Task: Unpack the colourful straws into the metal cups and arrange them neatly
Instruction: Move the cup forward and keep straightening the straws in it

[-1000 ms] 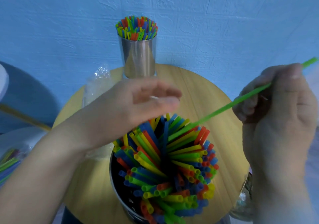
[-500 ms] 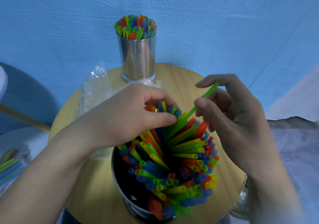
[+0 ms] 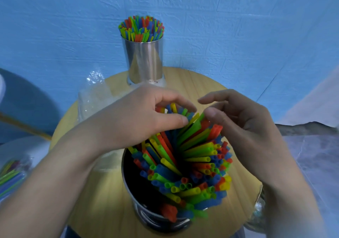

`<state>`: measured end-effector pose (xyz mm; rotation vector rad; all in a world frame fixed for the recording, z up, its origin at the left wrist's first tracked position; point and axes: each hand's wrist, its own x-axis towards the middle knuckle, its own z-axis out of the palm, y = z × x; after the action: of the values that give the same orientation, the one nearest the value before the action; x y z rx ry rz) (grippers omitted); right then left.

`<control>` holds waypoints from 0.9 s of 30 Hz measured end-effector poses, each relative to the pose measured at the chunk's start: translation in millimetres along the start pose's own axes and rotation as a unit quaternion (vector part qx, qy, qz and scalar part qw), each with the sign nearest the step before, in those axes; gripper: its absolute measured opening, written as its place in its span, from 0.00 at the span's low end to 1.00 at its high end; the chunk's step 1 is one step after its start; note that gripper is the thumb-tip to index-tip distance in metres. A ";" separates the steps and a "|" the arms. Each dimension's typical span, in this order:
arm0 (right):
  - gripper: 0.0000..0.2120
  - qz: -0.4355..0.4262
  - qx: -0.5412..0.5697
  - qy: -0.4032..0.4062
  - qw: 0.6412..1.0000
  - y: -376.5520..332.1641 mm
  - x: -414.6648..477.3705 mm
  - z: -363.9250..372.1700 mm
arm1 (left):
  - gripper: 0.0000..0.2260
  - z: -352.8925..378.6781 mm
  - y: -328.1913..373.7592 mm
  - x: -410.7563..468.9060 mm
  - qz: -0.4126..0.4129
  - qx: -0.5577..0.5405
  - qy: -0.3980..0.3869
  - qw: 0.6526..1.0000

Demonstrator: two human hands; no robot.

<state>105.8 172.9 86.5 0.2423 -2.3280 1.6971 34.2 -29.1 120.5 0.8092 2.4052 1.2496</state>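
A metal cup (image 3: 126,179) stands near me on the round wooden table (image 3: 95,192), loosely filled with colourful straws (image 3: 198,162) that lean and fan out. My left hand (image 3: 139,120) reaches over its far side, thumb and fingers curled round a bunch of straw tops. My right hand (image 3: 244,127) hovers at the right, fingers relaxed, its thumb touching the tip of a green straw (image 3: 190,129) that now lies among the others. A second metal cup (image 3: 145,61) stands upright at the table's far edge, packed with straws (image 3: 141,29).
Crumpled clear plastic wrapping (image 3: 93,94) lies on the table's left side behind my left arm. More straws in a clear pack (image 3: 11,177) lie on a lower surface at far left. A clear object (image 3: 256,212) sits at the table's right edge. A blue wall stands close behind.
My right hand brought a long green straw down into the near cup and let go of it, leaving the thumb on its tip. My left hand closed round the far straw tops.
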 end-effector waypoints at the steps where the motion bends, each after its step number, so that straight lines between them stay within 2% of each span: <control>1: 0.05 0.003 0.004 0.004 1.000 0.2 -0.1 -1.0 | 0.12 -0.2 0.6 0.1 -0.001 0.002 -0.013 1.000; 5: 0.10 0.029 0.014 -0.009 0.999 0.0 -1.6 -6.1 | 0.18 2.2 8.1 0.8 -0.001 0.002 -0.063 0.998; 9: 0.14 0.060 0.024 -0.051 0.997 -0.6 -3.1 -11.0 | 0.12 8.2 10.7 7.2 0.006 0.048 -0.037 0.998; 13: 0.10 0.071 0.056 -0.069 0.994 1.7 -5.1 -15.7 | 0.07 8.1 6.5 9.7 0.016 0.057 -0.011 0.998; 23: 0.06 0.039 0.068 -0.036 0.996 5.3 -2.9 -14.2 | 0.07 8.1 5.8 4.7 0.034 0.029 0.024 0.999; 27: 0.08 0.017 0.082 -0.029 0.996 0.8 -0.8 -11.5 | 0.07 8.2 8.0 2.4 0.041 0.008 0.037 0.998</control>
<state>107.4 184.1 88.9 0.2875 -2.2453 1.9253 39.2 -18.7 122.4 0.8895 2.4673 1.3142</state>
